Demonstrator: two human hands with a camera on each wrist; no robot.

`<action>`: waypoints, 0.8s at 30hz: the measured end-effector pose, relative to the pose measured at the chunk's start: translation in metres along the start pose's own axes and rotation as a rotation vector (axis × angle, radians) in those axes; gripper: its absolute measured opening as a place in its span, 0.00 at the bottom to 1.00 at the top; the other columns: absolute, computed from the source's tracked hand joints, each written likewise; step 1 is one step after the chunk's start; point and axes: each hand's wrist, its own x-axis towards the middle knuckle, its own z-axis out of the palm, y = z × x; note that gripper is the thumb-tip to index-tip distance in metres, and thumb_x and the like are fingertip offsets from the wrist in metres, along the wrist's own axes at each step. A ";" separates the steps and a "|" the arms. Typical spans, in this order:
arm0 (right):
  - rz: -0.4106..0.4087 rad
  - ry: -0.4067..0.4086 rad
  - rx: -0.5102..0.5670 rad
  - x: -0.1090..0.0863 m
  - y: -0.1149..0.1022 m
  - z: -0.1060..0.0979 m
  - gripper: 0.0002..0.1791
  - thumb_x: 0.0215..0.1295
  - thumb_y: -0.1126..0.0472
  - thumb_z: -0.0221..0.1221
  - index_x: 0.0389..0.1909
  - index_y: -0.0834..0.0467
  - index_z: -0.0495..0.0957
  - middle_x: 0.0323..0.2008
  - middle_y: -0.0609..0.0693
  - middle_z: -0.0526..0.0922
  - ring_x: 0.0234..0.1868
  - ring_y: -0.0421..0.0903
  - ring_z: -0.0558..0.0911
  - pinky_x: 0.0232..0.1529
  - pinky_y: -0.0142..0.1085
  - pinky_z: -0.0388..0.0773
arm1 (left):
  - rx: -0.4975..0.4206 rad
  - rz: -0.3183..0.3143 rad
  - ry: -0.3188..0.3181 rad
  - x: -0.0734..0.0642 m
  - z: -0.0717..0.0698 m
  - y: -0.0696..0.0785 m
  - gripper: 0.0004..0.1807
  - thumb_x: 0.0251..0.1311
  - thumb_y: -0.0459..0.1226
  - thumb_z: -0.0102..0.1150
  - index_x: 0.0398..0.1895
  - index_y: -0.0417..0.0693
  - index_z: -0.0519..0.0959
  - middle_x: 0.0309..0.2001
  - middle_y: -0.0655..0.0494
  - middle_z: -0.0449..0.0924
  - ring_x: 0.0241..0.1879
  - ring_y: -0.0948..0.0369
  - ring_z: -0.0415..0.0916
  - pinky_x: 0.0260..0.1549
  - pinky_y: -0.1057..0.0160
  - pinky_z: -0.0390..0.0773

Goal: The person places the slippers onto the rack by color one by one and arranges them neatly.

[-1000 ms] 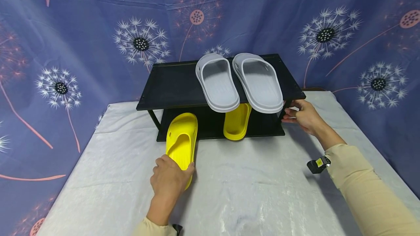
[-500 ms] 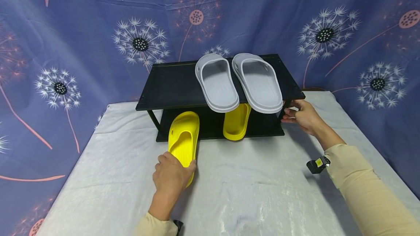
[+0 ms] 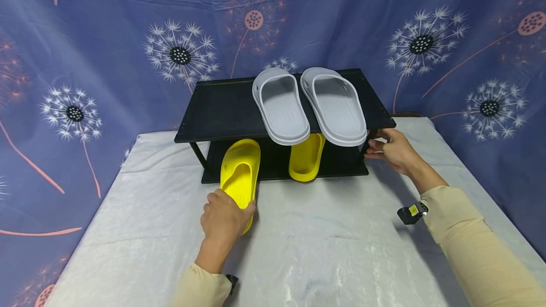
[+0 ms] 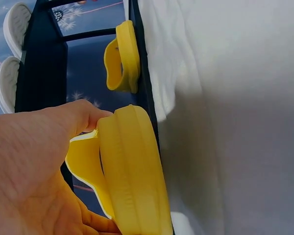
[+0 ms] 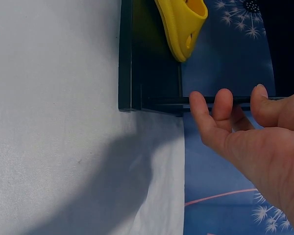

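My left hand (image 3: 223, 219) grips a yellow clog (image 3: 240, 167) by its heel end, thumb on one side and fingers on the other. The clog's toe points away from me and overlaps the left part of the lower shelf of a black two-tier shoe rack (image 3: 222, 115). A second yellow clog (image 3: 306, 159) sits on that shelf, right of the middle, its toe hidden under the top shelf. At the rack's right end, my right hand (image 3: 394, 150) holds the thin side post (image 5: 169, 101) between thumb and fingers.
Two light grey clogs, a left one (image 3: 285, 110) and a right one (image 3: 340, 105), stand on the top shelf, heels jutting over its front edge. A white cloth (image 3: 324, 250) covers the table. Behind hangs a blue dandelion-print curtain (image 3: 298, 8).
My left hand has pushed the yellow clog forward and slightly right, so its toe reaches further over the lower shelf. My right hand keeps its place on the post.
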 end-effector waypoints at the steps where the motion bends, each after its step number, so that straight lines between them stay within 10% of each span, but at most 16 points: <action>1: 0.000 -0.002 0.000 0.000 0.000 0.000 0.18 0.70 0.76 0.46 0.48 0.49 0.68 0.48 0.62 0.63 0.34 0.46 0.78 0.41 0.37 0.85 | 0.001 -0.003 -0.003 0.001 0.000 0.001 0.46 0.47 0.60 0.61 0.50 0.26 0.63 0.34 0.39 0.66 0.33 0.45 0.71 0.26 0.50 0.78; 24: 0.016 0.005 -0.014 0.001 0.000 0.001 0.18 0.70 0.75 0.46 0.48 0.49 0.67 0.50 0.62 0.62 0.36 0.48 0.78 0.42 0.39 0.85 | 0.016 0.006 -0.014 0.021 0.001 0.017 0.49 0.48 0.64 0.58 0.54 0.28 0.61 0.38 0.38 0.67 0.37 0.45 0.72 0.31 0.50 0.80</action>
